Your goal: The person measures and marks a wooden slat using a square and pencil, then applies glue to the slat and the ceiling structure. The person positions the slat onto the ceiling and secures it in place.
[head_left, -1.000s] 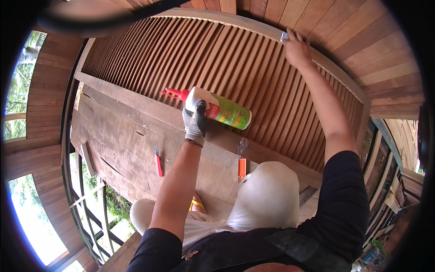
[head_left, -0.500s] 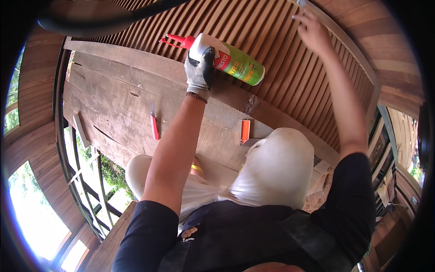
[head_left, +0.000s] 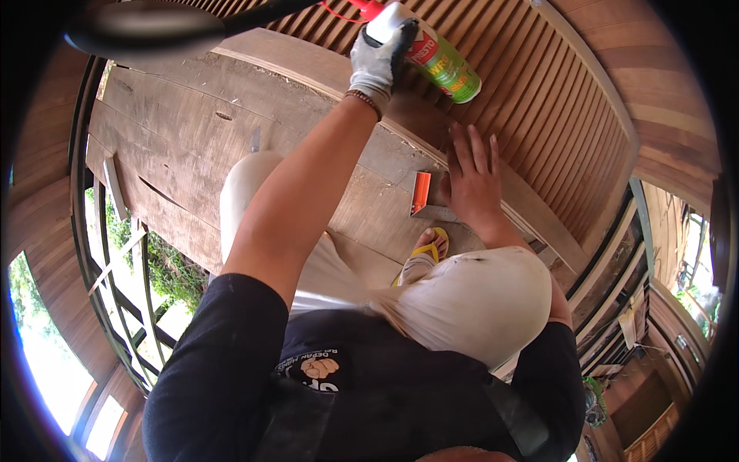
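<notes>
Green smooth spray can [head_left: 439, 61], light and hard but maybe slippery, gripped round its middle by gloved left hand [head_left: 379, 58] near slatted wood [head_left: 539, 100]; right hand [head_left: 471, 173] spread flat on plank [head_left: 192, 146].

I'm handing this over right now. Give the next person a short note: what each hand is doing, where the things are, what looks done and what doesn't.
Left hand: gloved, raised, gripped around a green spray can with a red nozzle and thin straw, held against the slatted wooden panel.
Right hand: bare, holding nothing, palm flat on the wooden plank at the slats' lower edge.
Nearby: an orange-handled tool lies on the plank just left of the right hand.
Done: can is up at the slats.
Left: no wet patch or spray is visible, so I cannot tell how much of the slats has been treated.
</notes>
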`<control>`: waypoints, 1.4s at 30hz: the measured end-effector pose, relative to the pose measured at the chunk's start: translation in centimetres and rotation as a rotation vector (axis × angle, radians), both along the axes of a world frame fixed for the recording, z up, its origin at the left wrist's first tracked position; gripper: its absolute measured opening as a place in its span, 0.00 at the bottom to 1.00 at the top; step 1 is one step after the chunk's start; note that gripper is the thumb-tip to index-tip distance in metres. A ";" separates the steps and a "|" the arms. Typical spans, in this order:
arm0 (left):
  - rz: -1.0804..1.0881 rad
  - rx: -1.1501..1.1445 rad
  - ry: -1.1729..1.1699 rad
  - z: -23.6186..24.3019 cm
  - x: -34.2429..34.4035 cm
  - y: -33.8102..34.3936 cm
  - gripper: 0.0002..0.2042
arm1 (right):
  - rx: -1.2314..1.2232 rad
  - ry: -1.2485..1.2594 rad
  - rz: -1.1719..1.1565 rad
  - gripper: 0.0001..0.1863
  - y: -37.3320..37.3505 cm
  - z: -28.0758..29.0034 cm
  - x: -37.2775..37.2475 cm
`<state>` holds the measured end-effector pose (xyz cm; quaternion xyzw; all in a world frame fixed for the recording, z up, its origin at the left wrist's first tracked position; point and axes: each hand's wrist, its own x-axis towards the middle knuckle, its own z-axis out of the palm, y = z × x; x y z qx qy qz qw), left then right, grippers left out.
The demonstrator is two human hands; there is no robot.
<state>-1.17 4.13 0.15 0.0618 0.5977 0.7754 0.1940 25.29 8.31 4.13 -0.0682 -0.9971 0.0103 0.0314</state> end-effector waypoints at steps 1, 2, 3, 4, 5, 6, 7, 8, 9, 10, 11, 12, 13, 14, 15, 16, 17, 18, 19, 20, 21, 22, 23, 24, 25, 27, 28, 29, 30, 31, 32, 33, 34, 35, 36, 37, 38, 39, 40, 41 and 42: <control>0.000 -0.024 0.004 -0.3 -0.1 -0.1 0.28 | 0.077 -0.027 0.023 0.22 -0.5 0.0 -0.2; 0.007 -0.110 -0.006 -0.5 -0.4 -0.2 0.29 | 0.155 -0.054 0.044 0.21 -1.0 0.0 -0.4; -0.019 -0.101 0.024 -0.4 -0.4 -0.3 0.28 | 0.201 -0.075 0.072 0.20 -1.4 0.0 -0.5; -0.048 -0.092 0.054 -0.2 -0.4 -0.4 0.28 | 0.246 -0.097 0.098 0.19 -1.7 0.0 -0.5; -0.078 -0.082 0.084 0.0 -0.4 -0.3 0.27 | 0.291 -0.120 0.121 0.18 -2.1 0.2 -0.4; -0.047 -0.138 0.020 -1.1 -0.9 0.0 0.28 | 0.157 -0.129 0.141 0.18 -2.2 0.6 -0.4; -0.065 -0.125 0.012 -1.2 -0.8 0.1 0.28 | 0.022 -0.139 0.148 0.17 -2.2 0.9 -0.1; -0.084 -0.112 0.004 -1.3 -0.9 0.0 0.28 | -0.113 -0.146 0.153 0.18 -2.0 1.3 0.3; -0.108 -0.092 -0.003 -1.3 -1.1 0.3 0.28 | -0.160 -0.023 0.045 0.19 -1.7 1.3 1.0; -0.134 -0.061 -0.033 -1.4 -1.3 0.1 0.26 | -0.207 0.107 -0.045 0.21 -1.5 0.7 1.8; -0.163 0.096 -0.013 -1.5 -1.6 0.3 0.24 | -0.253 0.239 -0.133 0.23 -1.3 0.3 2.4; -0.161 0.130 -0.063 -0.9 -1.4 0.2 0.25 | -0.222 0.205 -0.169 0.23 -1.6 0.0 2.9; -0.157 0.164 -0.114 -0.4 -1.2 0.2 0.25 | -0.192 0.169 -0.204 0.23 -1.8 -0.2 3.3; -0.203 0.181 -0.234 0.2 -1.5 -0.3 0.27 | -0.164 0.133 -0.236 0.23 -2.0 -0.2 3.7; -0.192 0.286 -0.187 0.1 -2.3 -0.8 0.28 | -0.184 0.183 -0.214 0.23 -2.0 0.2 3.6; -0.182 0.288 -0.133 1.7 -2.2 -1.6 0.27 | -0.216 0.227 -0.203 0.24 -1.9 0.7 4.3; -0.171 0.291 -0.077 3.3 -2.3 -2.6 0.26 | -0.248 0.271 -0.190 0.24 -1.8 0.8 5.3; -0.178 0.321 -0.020 4.5 -3.0 -4.6 0.23 | -0.312 0.254 -0.326 0.24 -2.4 0.4 6.8; -0.266 0.171 0.011 5.7 -4.5 -7.6 0.19 | -0.373 0.230 -0.466 0.24 -3.0 -0.1 8.6; -0.353 0.225 0.117 7.1 -5.2 -10.8 0.22 | -0.336 0.255 -0.541 0.23 -3.6 -1.0 10.3; -0.320 0.174 0.189 6.9 -6.3 -14.3 0.27 | -0.288 0.282 -0.622 0.22 -3.9 -1.9 12.1; -0.313 0.206 0.169 6.7 -6.3 -16.6 0.31 | -0.281 0.331 -0.710 0.22 -4.9 -2.8 14.8; -0.229 0.063 0.154 6.9 -6.3 -19.5 0.31 | -0.284 0.384 -0.788 0.22 -6.1 -4.4 17.2; -0.197 0.020 0.172 6.4 -6.4 -21.9 0.30 | -0.315 0.375 -0.863 0.22 -7.1 -6.0 19.4; -0.174 -0.113 0.194 4.2 -7.4 -25.1 0.28 | -0.342 0.366 -0.946 0.22 -8.5 -7.7 21.8; -0.087 -0.272 0.265 2.4 -6.5 -27.8 0.28 | -0.375 0.313 -1.051 0.24 -12.2 -10.6 25.5; -0.090 -0.337 0.288 0.4 -5.9 -28.5 0.28 | -0.371 0.283 -1.090 0.25 -13.7 -12.0 26.8; -0.098 -0.393 0.316 -1.8 -5.7 -28.7 0.28 | -0.363 0.258 -1.136 0.26 -15.1 -13.4 28.0; -0.083 -0.444 0.324 -3.5 -5.6 -28.4 0.28 | -0.375 0.288 -1.150 0.26 -16.0 -14.4 28.6; -0.072 -0.499 0.335 -5.0 -5.6 -28.0 0.29 | -0.387 0.316 -1.166 0.26 -17.1 -15.4 29.0; -0.098 -0.487 0.331 -6.6 -5.2 -26.7 0.29 | -0.406 0.350 -1.244 0.26 -18.4 -16.8 29.9; -0.087 -0.488 0.336 -7.4 -5.0 -26.2 0.29 | -0.442 0.393 -1.285 0.26 -18.5 -16.9 29.4; -0.108 -0.496 0.334 -8.1 -4.6 -25.8 0.28 | -0.517 0.372 -1.356 0.26 -19.0 -16.6 29.3; -0.141 -0.490 0.328 -9.4 -4.1 -24.6 0.28 | -0.577 0.362 -1.437 0.26 -19.5 -16.4 29.6; -0.112 -0.488 0.309 -10.2 -4.3 -25.0 0.28 | -0.575 0.401 -1.426 0.25 -18.7 -15.9 28.7; -0.110 -0.482 0.294 -11.2 -4.8 -24.6 0.28 | -0.568 0.447 -1.440 0.25 -19.0 -15.5 28.3; -0.158 -0.429 0.249 -12.1 -6.4 -24.8 0.28 | -0.568 0.419 -1.468 0.25 -19.1 -15.3 28.0; -0.194 -0.378 0.201 -12.7 -7.4 -24.8 0.28 | -0.571 0.388 -1.485 0.25 -19.0 -15.1 27.6; -0.209 -0.440 0.266 -12.2 -7.0 -23.7 0.26 | -0.578 0.353 -1.515 0.25 -19.6 -14.7 27.6; -0.220 -0.500 0.331 -11.7 -6.3 -22.8 0.25 | -0.565 0.356 -1.548 0.25 -20.0 -14.1 27.9; -0.219 -0.465 0.321 -11.8 -6.4 -23.1 0.22 | -0.562 0.362 -1.562 0.25 -20.1 -14.0 27.9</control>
